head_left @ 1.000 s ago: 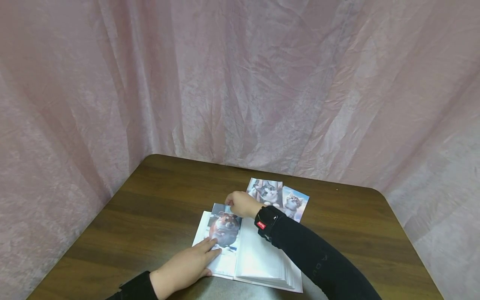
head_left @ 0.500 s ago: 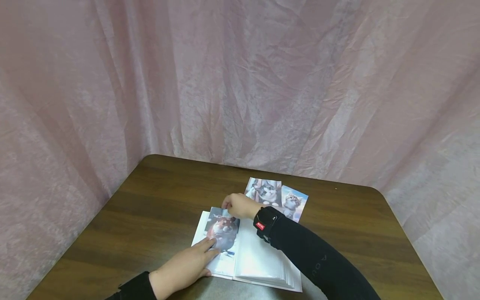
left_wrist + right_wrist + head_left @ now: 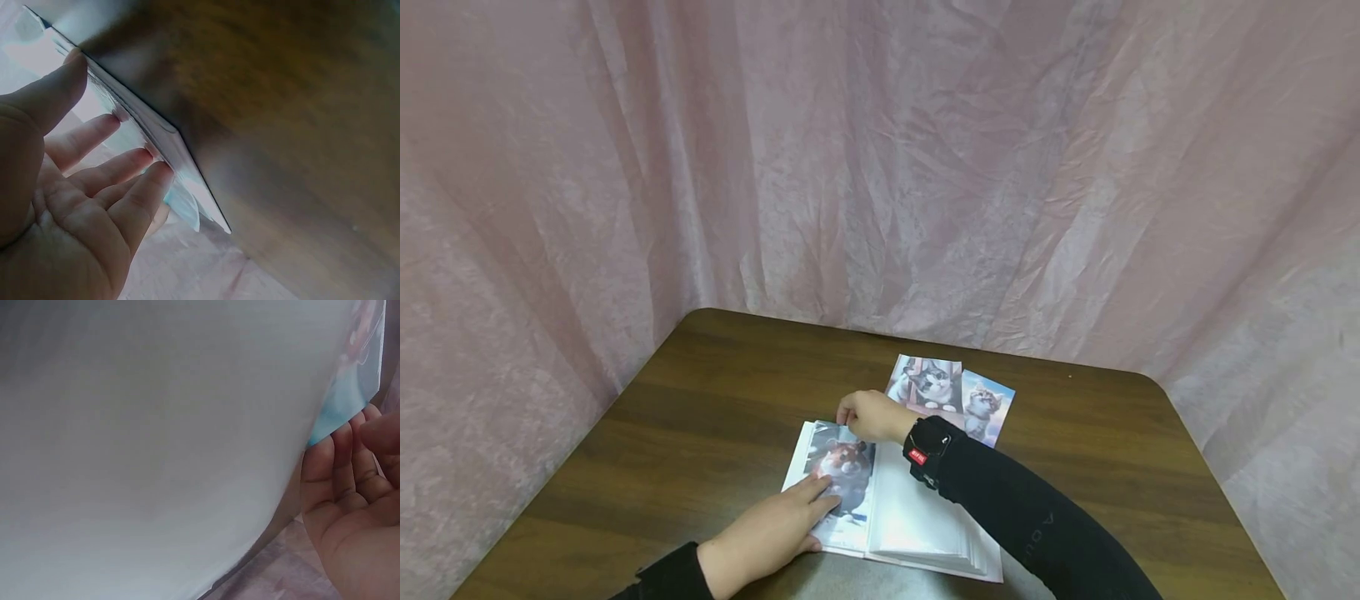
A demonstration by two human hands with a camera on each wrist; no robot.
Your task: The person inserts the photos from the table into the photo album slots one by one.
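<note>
White, spread-out photo album with glossy pages (image 3: 917, 508) on brown wood-grain desk (image 3: 730, 400), toward the near edge. On its left page: glossy upright print of a reddish-brown, grey-bellied furry animal (image 3: 850, 468), lower left part beneath left fingertips. Right hand (image 3: 880, 415), bare, at the print's far edge: grip grasping that edge with curled fingers; pale blue corner against fingertips in right wrist view. Left hand (image 3: 767, 533), bare, grip released: fingers extended and slightly spread, tips resting on print and left page, thumb at the album's near side. Beyond album, to the right: print of grey-and-white cat (image 3: 934, 383); just beside it, print of grey tabby kitten on blue-and-pink sky (image 3: 983, 408); lower ends partly behind right wrist. Black long sleeve (image 3: 1037, 517) along right arm; black wrist device with red tag (image 3: 927, 450). Behind desk: draped pink velvety curtain (image 3: 865, 167).
</note>
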